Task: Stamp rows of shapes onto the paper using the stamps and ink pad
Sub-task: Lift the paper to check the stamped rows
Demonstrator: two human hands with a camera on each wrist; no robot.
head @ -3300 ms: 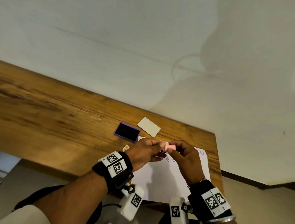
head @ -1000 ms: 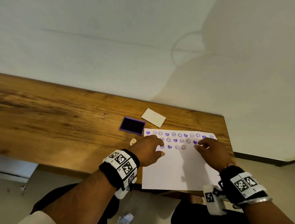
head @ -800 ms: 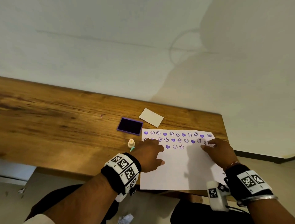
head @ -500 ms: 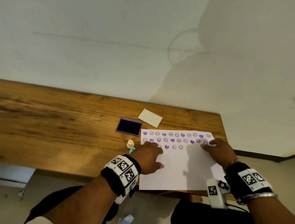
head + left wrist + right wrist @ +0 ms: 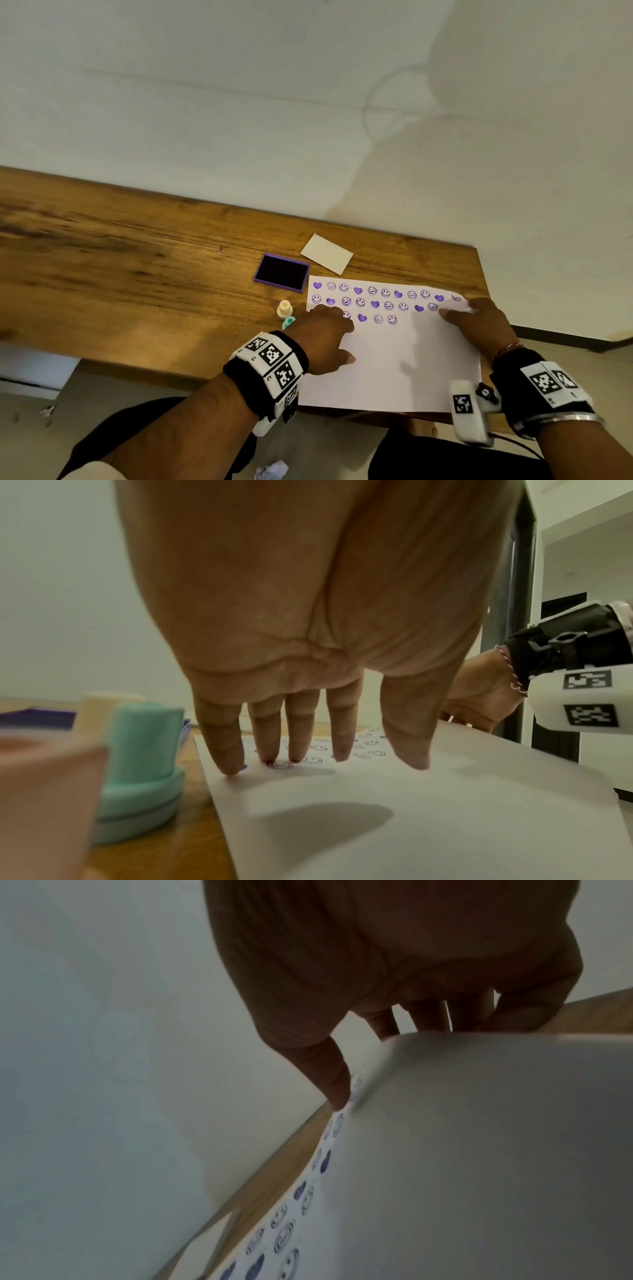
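Note:
A white paper lies near the table's right end, with rows of purple hearts and smileys along its far edge. My left hand presses straight fingers onto the left end of the third row. My right hand rests on the paper's far right corner, its thumb touching the sheet by the stamped rows. Neither hand holds a stamp. A cream stamp and a teal stamp stand just left of the paper. The purple ink pad sits open beyond them.
A pale card or lid lies behind the ink pad. Something pink and blurred fills the left wrist view's lower left corner, beside the teal stamp. The wooden table stretches left; its right edge is just past the paper.
Earlier both hands held a pink stamp above the paper. Now both lie on the sheet. Over the last second the right hand slid right to the far corner.

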